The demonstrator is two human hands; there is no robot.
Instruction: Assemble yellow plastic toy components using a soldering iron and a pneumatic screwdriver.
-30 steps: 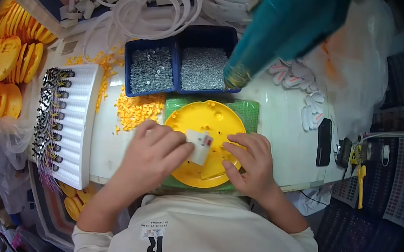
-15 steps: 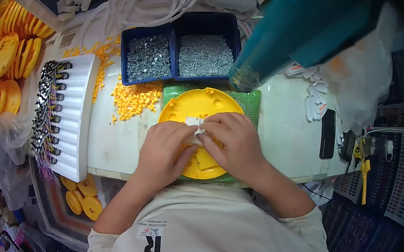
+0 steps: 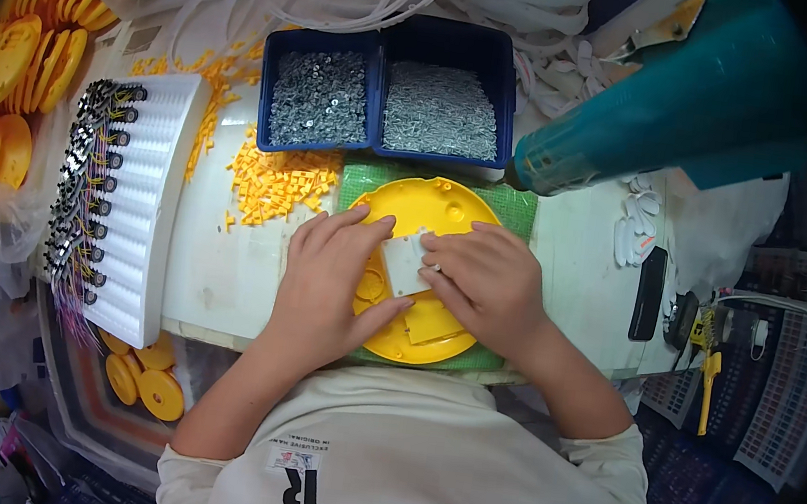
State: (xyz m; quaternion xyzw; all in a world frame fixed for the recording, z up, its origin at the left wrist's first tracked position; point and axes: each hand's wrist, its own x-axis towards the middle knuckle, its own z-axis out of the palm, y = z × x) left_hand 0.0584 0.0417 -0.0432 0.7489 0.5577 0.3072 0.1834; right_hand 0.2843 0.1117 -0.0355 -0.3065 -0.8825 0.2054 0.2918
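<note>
A round yellow plastic shell (image 3: 413, 203) lies open side up on a green mat (image 3: 363, 175). Over its middle is a square white plastic plate (image 3: 404, 266), tilted a little. With thumb and fingers, my right hand (image 3: 492, 288) pinches the plate's right edge, where a small white tip shows between the fingertips. My left hand (image 3: 328, 278) rests at the shell's left side, fingers and thumb spread around the plate's left edge. Whether the left fingertips touch the plate is hard to tell. Inside the shell, a raised rectangular part (image 3: 433, 326) shows below the plate.
A two-part blue bin (image 3: 379, 98) of small metal hardware stands behind the shell; a teal power tool (image 3: 641, 120) hangs at upper right. Small yellow pieces (image 3: 276, 186) lie left, beside a white foam tray (image 3: 152, 211) with wired parts. A black phone (image 3: 649, 294) lies right.
My left hand has opened and moved off the white piece, which was mostly covered by both hands. The plate now shows its flat face, held by the right hand. The view has shifted slightly.
</note>
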